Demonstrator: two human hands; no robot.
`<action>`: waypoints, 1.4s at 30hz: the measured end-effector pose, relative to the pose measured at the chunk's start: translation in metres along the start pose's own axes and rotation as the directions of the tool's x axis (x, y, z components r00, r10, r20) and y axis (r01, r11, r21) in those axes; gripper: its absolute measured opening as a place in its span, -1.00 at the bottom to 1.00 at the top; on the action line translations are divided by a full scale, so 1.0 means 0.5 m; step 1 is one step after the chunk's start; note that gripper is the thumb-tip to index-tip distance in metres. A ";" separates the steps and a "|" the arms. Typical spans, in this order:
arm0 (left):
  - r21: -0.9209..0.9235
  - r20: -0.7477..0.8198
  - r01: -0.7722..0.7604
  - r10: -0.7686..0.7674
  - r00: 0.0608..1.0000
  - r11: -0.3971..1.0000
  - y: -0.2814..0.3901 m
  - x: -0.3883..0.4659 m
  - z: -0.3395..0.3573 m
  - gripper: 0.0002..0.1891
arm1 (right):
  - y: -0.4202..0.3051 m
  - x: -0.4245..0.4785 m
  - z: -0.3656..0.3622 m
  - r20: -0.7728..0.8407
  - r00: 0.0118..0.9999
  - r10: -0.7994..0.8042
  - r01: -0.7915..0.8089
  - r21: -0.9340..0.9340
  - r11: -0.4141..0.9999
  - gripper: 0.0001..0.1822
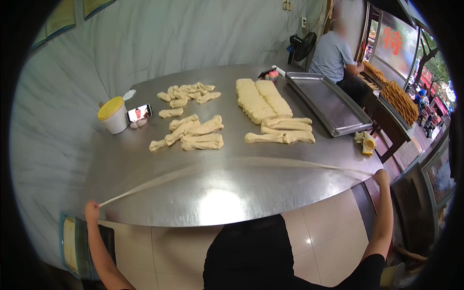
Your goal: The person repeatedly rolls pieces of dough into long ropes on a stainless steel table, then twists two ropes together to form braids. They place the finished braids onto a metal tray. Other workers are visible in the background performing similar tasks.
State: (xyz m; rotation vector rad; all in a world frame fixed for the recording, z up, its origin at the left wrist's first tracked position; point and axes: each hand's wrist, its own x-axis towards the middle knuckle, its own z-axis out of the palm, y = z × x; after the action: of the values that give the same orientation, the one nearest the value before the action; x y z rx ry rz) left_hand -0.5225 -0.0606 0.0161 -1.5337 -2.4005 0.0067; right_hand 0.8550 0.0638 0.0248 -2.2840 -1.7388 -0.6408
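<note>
A long, thin strand of dough [156, 182] stretches across the near part of the steel table [181, 214], blurred by motion in its middle. My left hand [92, 211] grips one end at the table's left edge; my right hand [381, 177] is closed on the other end at the right edge. Beyond the strand lie a pile of thick dough pieces [203, 126] and a heap of smaller ones [186, 93]. Right of these, dough strips [290, 125] lie against two long dough slabs [255, 101].
A white tub with a yellow lid [116, 117] and a propped phone [139, 113] stand at left. An empty metal tray [330, 103] and a crumpled cloth [365, 142] lie at right. Beyond sits a person [328, 54] beside piled fried dough twists [398, 103].
</note>
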 end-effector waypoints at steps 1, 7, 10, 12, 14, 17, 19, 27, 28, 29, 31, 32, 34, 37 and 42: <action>-0.223 -0.114 0.095 -0.122 0.986 0.970 0.056 0.008 0.025 -0.74 | 0.004 0.012 -0.040 -0.025 0.963 0.270 -0.269 0.033 0.963 -0.56; -0.752 -0.497 -0.072 -0.493 0.714 0.655 0.332 0.058 -0.052 -0.72 | -0.086 0.012 -0.127 -0.427 0.646 0.633 -0.364 0.557 0.747 -0.57; -0.811 -0.254 -0.066 -0.249 0.935 0.581 0.666 -0.045 -0.123 -0.77 | -0.321 -0.112 -0.091 -0.406 0.808 0.427 -0.103 0.616 0.781 -0.62; -0.580 -0.435 -0.253 -0.033 0.900 0.774 0.777 -0.138 -0.122 -0.78 | -0.566 -0.219 -0.110 -0.128 0.986 0.104 -0.037 0.443 0.896 -0.69; -0.409 -0.579 -0.374 0.080 0.812 0.832 0.826 -0.165 -0.105 -0.79 | -0.763 -0.302 -0.146 -0.053 0.982 -0.180 0.186 0.383 0.905 -0.57; -0.546 -0.315 -0.233 0.060 0.947 0.805 0.838 -0.152 -0.149 -0.78 | -0.754 -0.276 -0.080 -0.074 0.990 -0.119 0.133 0.224 0.966 -0.47; -0.596 0.021 -0.042 0.068 0.997 0.802 0.818 -0.085 -0.191 -0.77 | -0.666 -0.185 -0.008 -0.070 0.995 0.073 -0.067 0.082 0.994 -0.44; -0.145 -0.133 -0.213 0.194 0.972 0.966 0.876 -0.233 -0.164 -0.51 | -0.646 -0.191 -0.049 -0.041 0.998 0.054 -0.041 0.275 0.961 -0.57; -0.092 -0.163 -0.288 0.271 0.949 0.953 0.857 -0.307 -0.148 -0.50 | -0.671 -0.217 -0.059 -0.051 0.998 -0.027 0.041 0.315 0.948 -0.59; -0.058 -0.197 -0.393 0.375 0.906 0.918 0.861 -0.341 -0.127 -0.49 | -0.660 -0.235 -0.083 -0.087 0.994 -0.065 0.088 0.290 0.953 -0.60; -0.360 0.169 -0.191 0.265 0.949 0.913 0.855 -0.300 -0.212 -0.50 | -0.654 -0.242 -0.108 -0.163 0.977 -0.135 0.175 0.258 0.950 -0.62; -0.430 0.377 -0.005 0.185 0.908 0.903 0.821 -0.289 -0.270 -0.51 | -0.672 -0.224 -0.092 -0.165 0.973 -0.162 0.205 0.291 0.934 -0.62; -0.729 0.449 0.276 0.133 0.884 0.626 0.770 -0.169 -0.290 -0.56 | -0.645 -0.194 -0.089 -0.133 0.982 -0.131 0.165 0.287 0.944 -0.62; -0.006 -0.328 -0.152 0.142 0.934 0.988 0.670 -0.118 -0.063 -0.62 | -0.660 -0.168 -0.074 -0.087 0.988 -0.129 0.152 0.370 0.916 -0.61; -0.404 -0.266 -0.106 -0.006 0.964 0.908 0.773 -0.164 -0.117 -0.67 | -0.670 -0.283 -0.050 -0.006 0.997 -0.074 0.074 0.220 0.973 -0.54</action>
State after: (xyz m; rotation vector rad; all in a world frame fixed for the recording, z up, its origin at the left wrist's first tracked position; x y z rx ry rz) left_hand -0.1333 0.0249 -0.0090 -1.6444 -2.2403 -0.6974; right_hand 0.5004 0.0275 -0.0506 -2.0801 -1.8044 -0.4329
